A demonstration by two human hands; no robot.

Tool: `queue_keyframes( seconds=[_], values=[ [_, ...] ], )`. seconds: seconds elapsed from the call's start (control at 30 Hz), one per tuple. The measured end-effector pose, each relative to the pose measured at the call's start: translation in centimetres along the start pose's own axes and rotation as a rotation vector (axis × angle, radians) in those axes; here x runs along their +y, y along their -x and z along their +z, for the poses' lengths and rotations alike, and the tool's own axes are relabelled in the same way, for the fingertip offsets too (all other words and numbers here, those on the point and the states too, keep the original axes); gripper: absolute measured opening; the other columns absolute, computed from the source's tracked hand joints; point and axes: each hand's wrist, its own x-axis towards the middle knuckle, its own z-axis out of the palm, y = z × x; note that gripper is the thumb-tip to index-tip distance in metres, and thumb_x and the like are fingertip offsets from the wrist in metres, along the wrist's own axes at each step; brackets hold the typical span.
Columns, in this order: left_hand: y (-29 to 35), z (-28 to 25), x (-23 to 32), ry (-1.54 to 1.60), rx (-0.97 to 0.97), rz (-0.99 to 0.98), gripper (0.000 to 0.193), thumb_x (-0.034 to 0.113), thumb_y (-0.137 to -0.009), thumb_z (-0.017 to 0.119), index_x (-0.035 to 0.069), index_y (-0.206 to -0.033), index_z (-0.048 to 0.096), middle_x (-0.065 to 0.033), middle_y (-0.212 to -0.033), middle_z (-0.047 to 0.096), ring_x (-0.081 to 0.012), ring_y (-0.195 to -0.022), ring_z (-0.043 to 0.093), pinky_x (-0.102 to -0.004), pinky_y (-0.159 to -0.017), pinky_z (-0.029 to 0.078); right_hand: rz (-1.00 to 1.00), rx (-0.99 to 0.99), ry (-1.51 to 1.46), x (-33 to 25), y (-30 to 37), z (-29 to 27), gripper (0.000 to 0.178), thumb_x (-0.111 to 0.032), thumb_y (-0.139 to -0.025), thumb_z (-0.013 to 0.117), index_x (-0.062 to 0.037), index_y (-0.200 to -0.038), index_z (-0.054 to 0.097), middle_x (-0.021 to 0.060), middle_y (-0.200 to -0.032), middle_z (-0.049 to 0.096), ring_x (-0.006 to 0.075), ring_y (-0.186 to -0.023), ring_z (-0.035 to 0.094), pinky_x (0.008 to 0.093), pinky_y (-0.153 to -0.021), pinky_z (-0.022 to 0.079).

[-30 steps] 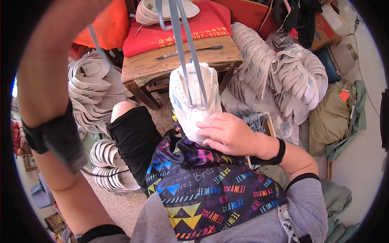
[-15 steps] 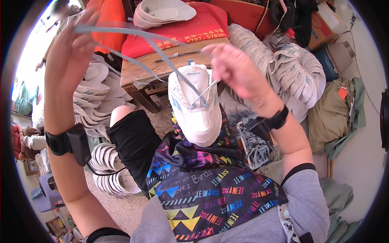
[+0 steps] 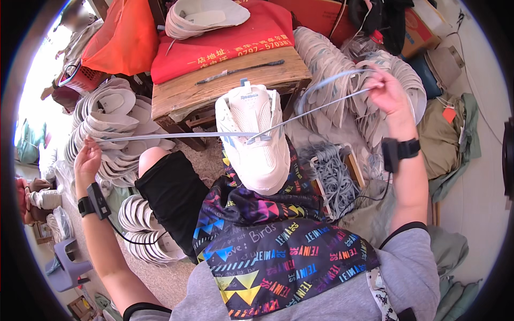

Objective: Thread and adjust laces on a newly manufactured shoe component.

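A white sneaker upper (image 3: 262, 168) with pale blue side patches rests in front of me, its toe toward my body. A flat light grey shoelace (image 3: 171, 136) passes through its lowest eyelets, and both halves are stretched outward. Far to the left, my left hand (image 3: 87, 159) is closed on one part of the lace. My right hand (image 3: 386, 95), raised at the far right, pinches the other part; beyond the pinch a loose loop of lace curves back down. Both hands are well apart from the sneaker upper.
A wooden bench (image 3: 246, 68) with a red cloth (image 3: 225, 40) and a dark thin tool (image 3: 241, 70) stands ahead. Stacked white uppers lie at left (image 3: 107, 125) and right (image 3: 332, 69). A box of grey laces (image 3: 336, 174) sits beside my right leg.
My left hand has swung down and outward to the left; my right hand has moved out to the right. The slack lace is now drawn wide on both sides of the sneaker upper.
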Motion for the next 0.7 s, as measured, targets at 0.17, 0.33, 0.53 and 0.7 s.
queue_keyframes(
  seconds=[0.17,0.33,0.53,0.7],
  values=[
    [1.7,-6.1,12.4,0.249,0.251,0.269,0.034,-0.010,-0.094,0.041,-0.003,-0.124,0.056,-0.0134,-0.122,0.062,-0.0229,-0.116,0.056,-0.0337,-0.100,0.040,-0.056,0.325,0.014,-13.3,0.4,-12.4,0.020,0.003,-0.095,0.049,0.0014,-0.115,0.050,-0.0004,-0.067,0.041,0.0071,-0.051,0.036,0.0209,-0.051,0.035],
    [3.1,-4.6,16.7,-0.153,0.042,0.420,0.036,-0.005,-0.096,0.041,-0.001,-0.129,0.056,-0.0111,-0.118,0.060,-0.0192,-0.107,0.057,-0.0304,-0.094,0.041,-0.685,0.642,0.105,-25.5,13.3,-22.9,0.013,0.001,-0.096,0.043,0.0022,-0.105,0.053,0.0008,-0.069,0.045,0.0077,-0.049,0.034,0.0208,-0.040,0.027],
    [5.9,-0.1,0.2,-1.003,0.245,0.773,0.031,0.011,-0.096,0.054,-0.002,-0.124,0.059,-0.0038,-0.089,0.063,-0.0083,-0.070,0.055,-0.0195,-0.062,0.046,-0.453,0.632,0.425,-16.5,4.8,-24.3,0.005,-0.007,-0.090,0.055,-0.0052,-0.092,0.059,-0.0037,-0.066,0.046,0.0037,-0.045,0.035,0.0185,-0.037,0.022],
    [10.1,16.8,-24.9,-1.445,-0.049,0.483,0.024,0.025,-0.101,0.051,0.005,-0.108,0.062,-0.0019,-0.075,0.060,-0.0055,-0.052,0.047,-0.0196,-0.049,0.040,-0.067,0.273,0.841,1.7,4.1,-6.6,0.048,-0.012,-0.091,0.056,0.0012,-0.135,0.042,0.0039,-0.094,0.070,0.0010,-0.045,0.034,0.0173,-0.037,0.025]
  ],
)
